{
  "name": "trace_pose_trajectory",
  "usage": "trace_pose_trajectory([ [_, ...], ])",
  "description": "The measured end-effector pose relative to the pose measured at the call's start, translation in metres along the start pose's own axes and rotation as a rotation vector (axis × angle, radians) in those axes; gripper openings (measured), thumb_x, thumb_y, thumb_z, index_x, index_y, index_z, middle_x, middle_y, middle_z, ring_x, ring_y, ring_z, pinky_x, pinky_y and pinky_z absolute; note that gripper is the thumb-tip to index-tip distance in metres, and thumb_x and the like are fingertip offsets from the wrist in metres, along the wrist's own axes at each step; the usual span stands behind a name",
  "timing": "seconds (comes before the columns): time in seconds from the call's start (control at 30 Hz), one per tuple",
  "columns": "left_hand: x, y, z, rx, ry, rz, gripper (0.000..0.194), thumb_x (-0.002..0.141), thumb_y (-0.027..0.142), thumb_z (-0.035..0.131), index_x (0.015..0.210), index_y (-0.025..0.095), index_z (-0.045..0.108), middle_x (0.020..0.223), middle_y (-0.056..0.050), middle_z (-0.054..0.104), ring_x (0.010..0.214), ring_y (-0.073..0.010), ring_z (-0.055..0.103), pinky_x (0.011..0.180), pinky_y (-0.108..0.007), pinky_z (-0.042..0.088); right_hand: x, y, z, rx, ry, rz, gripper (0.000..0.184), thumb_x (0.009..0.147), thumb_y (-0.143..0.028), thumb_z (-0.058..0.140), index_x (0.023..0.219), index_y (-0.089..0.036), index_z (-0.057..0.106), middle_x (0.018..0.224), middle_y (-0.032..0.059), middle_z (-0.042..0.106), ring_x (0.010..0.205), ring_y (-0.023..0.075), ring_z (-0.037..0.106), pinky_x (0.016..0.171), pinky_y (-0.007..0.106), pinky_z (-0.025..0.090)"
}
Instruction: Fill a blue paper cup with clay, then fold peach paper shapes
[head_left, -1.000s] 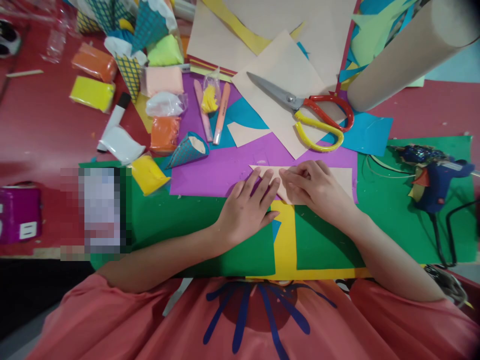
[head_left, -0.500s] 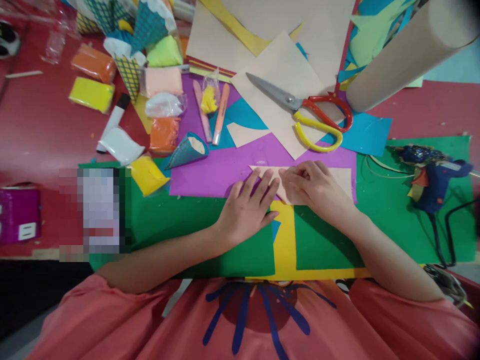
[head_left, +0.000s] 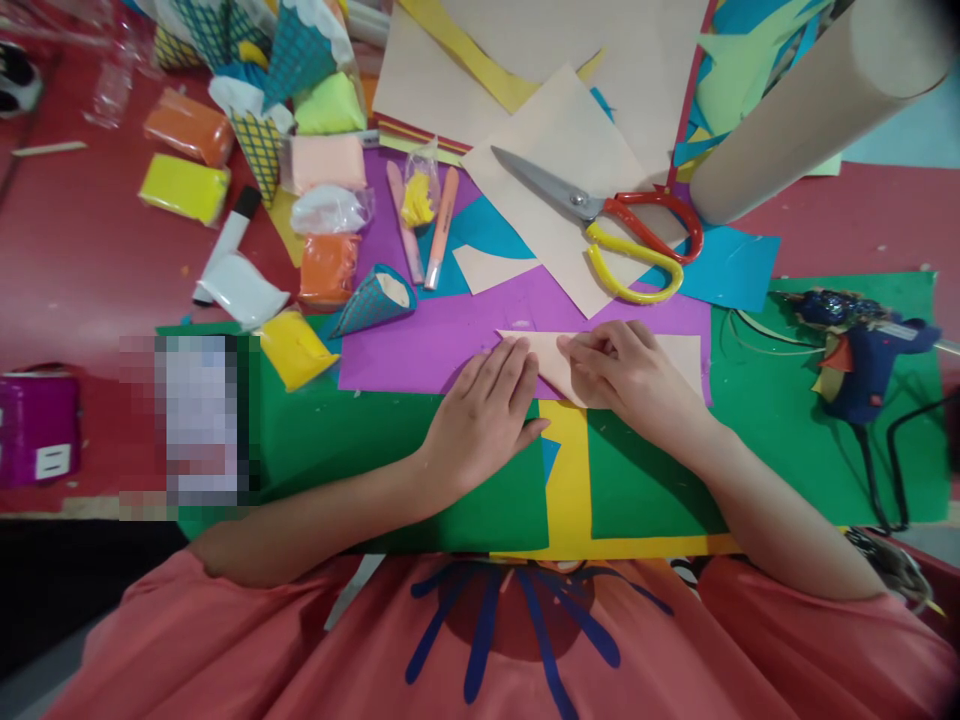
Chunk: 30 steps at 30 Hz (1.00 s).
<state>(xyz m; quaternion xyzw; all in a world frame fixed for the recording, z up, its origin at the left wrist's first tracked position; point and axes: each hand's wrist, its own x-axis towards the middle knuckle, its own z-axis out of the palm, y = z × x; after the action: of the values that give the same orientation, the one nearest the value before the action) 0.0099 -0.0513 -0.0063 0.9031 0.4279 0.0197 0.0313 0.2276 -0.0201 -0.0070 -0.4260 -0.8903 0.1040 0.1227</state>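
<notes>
A beige piece of paper (head_left: 686,352) lies on a purple sheet (head_left: 420,340), with its left end folded to a point. My left hand (head_left: 484,415) lies flat on that pointed end, fingers stretched out and close together. My right hand (head_left: 626,375) rests on the middle of the beige paper with its fingers curled and pressed down on the fold. Green (head_left: 360,440) and yellow (head_left: 566,480) sheets lie under my wrists.
Red-and-yellow scissors (head_left: 622,225) lie on beige paper behind my hands. A blue glue gun (head_left: 862,365) with its cord sits at the right. A cardboard tube (head_left: 802,105) leans at the back right. Clay packets (head_left: 184,185), paper cones (head_left: 371,300) and markers (head_left: 439,240) crowd the back left.
My left hand's fingers have drawn together and slid slightly left on the paper's pointed end. My right hand has stayed where it was.
</notes>
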Motion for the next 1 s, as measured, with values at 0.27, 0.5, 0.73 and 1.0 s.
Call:
trace_pose_trajectory([
  [0.27, -0.001, 0.001, -0.013, 0.005, -0.127, -0.077, 0.056, 0.094, 0.037, 0.051, 0.144, 0.013, 0.044, 0.146, -0.025, 0.045, 0.136, -0.0358, 0.046, 0.109, -0.052, 0.04, 0.0, -0.002, -0.001, -0.034, -0.021, 0.009, 0.03, 0.095, -0.02, 0.045, 0.12, -0.015, 0.063, 0.093, 0.0114, 0.059, 0.086, 0.023, 0.047, 0.08, 0.036, 0.047],
  [0.5, -0.001, 0.004, -0.012, -0.001, -0.15, -0.081, 0.06, 0.094, 0.04, 0.05, 0.145, 0.01, 0.042, 0.147, -0.027, 0.043, 0.137, -0.0383, 0.044, 0.107, -0.053, 0.041, 0.001, -0.003, -0.004, -0.052, -0.015, -0.018, 0.031, 0.096, -0.019, 0.043, 0.119, -0.014, 0.063, 0.094, 0.0122, 0.059, 0.087, 0.0235, 0.048, 0.08, 0.036, 0.047],
  [0.73, 0.0, 0.003, -0.012, 0.018, -0.117, -0.067, 0.059, 0.094, 0.041, 0.05, 0.143, 0.01, 0.044, 0.145, -0.027, 0.046, 0.134, -0.0379, 0.047, 0.105, -0.052, 0.043, 0.0, -0.002, -0.003, -0.037, -0.04, -0.008, 0.03, 0.096, -0.02, 0.043, 0.119, -0.018, 0.062, 0.099, 0.0118, 0.06, 0.09, 0.0241, 0.048, 0.082, 0.038, 0.048],
  [1.0, 0.0, -0.001, -0.014, 0.013, -0.092, -0.061, 0.056, 0.096, 0.037, 0.043, 0.136, -0.002, 0.049, 0.141, -0.028, 0.05, 0.13, -0.0348, 0.052, 0.099, -0.045, 0.048, 0.002, -0.004, -0.004, -0.036, -0.021, 0.004, 0.03, 0.094, -0.017, 0.045, 0.118, -0.017, 0.063, 0.094, 0.0117, 0.059, 0.087, 0.0236, 0.049, 0.08, 0.038, 0.048],
])
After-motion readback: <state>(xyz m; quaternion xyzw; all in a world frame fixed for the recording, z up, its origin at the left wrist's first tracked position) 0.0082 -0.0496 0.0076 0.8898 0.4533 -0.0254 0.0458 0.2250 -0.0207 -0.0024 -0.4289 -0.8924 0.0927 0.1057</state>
